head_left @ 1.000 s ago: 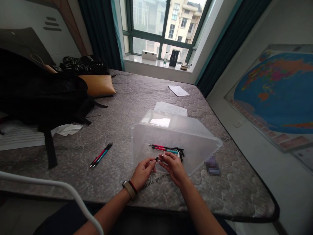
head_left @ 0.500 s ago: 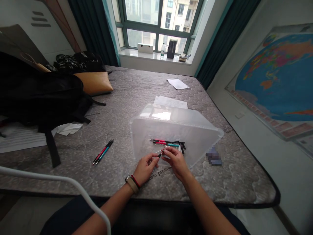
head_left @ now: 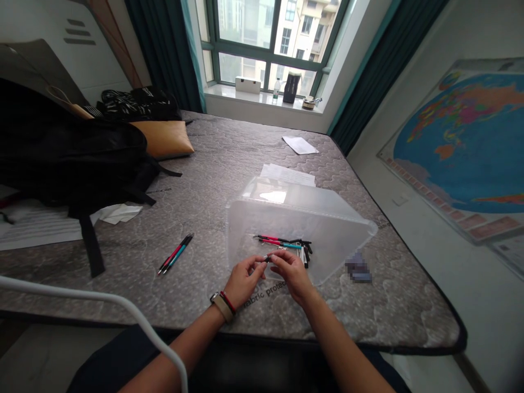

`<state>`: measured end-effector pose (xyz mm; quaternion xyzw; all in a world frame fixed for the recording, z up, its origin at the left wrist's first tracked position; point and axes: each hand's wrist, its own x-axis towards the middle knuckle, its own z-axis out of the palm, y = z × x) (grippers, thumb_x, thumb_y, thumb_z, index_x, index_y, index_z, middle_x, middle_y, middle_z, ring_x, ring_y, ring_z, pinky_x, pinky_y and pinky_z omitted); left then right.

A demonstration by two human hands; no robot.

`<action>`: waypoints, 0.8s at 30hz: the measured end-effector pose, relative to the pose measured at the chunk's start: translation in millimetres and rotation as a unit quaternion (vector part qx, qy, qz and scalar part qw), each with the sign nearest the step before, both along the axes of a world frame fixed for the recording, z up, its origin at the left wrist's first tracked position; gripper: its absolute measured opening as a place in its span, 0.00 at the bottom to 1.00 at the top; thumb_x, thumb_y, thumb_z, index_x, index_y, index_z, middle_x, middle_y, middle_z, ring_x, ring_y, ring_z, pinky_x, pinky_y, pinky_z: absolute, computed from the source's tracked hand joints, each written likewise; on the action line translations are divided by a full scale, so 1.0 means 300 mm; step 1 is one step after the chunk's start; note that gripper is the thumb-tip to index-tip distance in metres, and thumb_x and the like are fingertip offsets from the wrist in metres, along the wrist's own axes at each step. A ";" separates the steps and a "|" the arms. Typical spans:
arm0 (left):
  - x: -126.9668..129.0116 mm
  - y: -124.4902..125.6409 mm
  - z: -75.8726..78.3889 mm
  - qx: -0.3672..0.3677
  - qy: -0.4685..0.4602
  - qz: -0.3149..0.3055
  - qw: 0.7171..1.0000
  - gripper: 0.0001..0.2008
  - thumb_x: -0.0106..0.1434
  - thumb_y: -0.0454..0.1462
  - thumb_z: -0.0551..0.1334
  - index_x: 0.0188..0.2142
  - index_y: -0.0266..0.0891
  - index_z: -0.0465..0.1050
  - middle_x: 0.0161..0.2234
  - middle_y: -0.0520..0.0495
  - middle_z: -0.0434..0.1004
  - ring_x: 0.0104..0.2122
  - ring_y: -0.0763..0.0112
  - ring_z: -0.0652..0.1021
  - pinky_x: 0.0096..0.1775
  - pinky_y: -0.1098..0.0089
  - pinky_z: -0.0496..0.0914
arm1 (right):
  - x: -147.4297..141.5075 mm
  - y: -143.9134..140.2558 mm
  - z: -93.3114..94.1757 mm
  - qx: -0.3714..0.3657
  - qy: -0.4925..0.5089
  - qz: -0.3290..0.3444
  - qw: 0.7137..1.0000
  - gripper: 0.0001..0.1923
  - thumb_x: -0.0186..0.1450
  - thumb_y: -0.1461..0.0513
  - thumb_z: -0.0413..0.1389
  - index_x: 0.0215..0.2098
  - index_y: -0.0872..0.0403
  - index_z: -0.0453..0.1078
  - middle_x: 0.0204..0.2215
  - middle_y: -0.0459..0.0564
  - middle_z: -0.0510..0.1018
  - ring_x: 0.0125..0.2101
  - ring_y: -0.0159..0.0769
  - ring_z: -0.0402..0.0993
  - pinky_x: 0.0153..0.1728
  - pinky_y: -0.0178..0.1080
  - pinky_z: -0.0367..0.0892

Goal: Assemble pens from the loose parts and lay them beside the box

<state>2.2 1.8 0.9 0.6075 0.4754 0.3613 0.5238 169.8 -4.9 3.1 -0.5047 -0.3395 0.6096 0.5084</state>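
A grey-brown quilted mattress (head_left: 229,147) is filling the middle of the frame, its surface showing stitched waves. A soft black fabric backpack (head_left: 73,147) is slumping at left. A smooth, translucent plastic box (head_left: 339,234) is lying right of centre, its opening facing the hands. At lower centre, the left hand (head_left: 245,275) and right hand (head_left: 292,273) are pinching a small dark piece (head_left: 267,259) between their fingertips, at the box's near side; its exact shape is staying too small to tell. Slim pens (head_left: 282,240), red, teal and black, are lying inside the box just beyond the fingers.

The mattress's dark border is running along the bottom and down the right. The box's rim is slanting towards the right. Left of the hands, a stretch of fabric is leaving room before two slender pens (head_left: 176,254).
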 end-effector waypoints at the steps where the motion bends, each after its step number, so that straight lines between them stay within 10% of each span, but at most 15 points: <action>1: -0.001 0.000 0.002 0.001 0.004 0.002 1.000 0.17 0.63 0.48 0.59 0.42 0.40 0.76 0.25 0.49 0.77 0.26 0.69 0.74 0.32 0.71 0.64 | -0.002 0.000 -0.002 0.001 -0.004 0.001 1.000 0.16 0.54 0.53 0.66 0.36 0.54 0.75 0.38 0.50 0.79 0.38 0.35 0.74 0.38 0.36 0.69; 24: 0.001 -0.015 0.032 0.064 0.083 0.011 0.994 0.13 0.61 0.46 0.62 0.41 0.42 0.78 0.28 0.50 0.75 0.27 0.70 0.71 0.31 0.71 0.62 | 0.013 0.010 -0.027 0.093 -0.183 0.032 0.978 0.18 0.60 0.48 0.60 0.28 0.54 0.71 0.27 0.47 0.75 0.30 0.35 0.69 0.33 0.36 0.64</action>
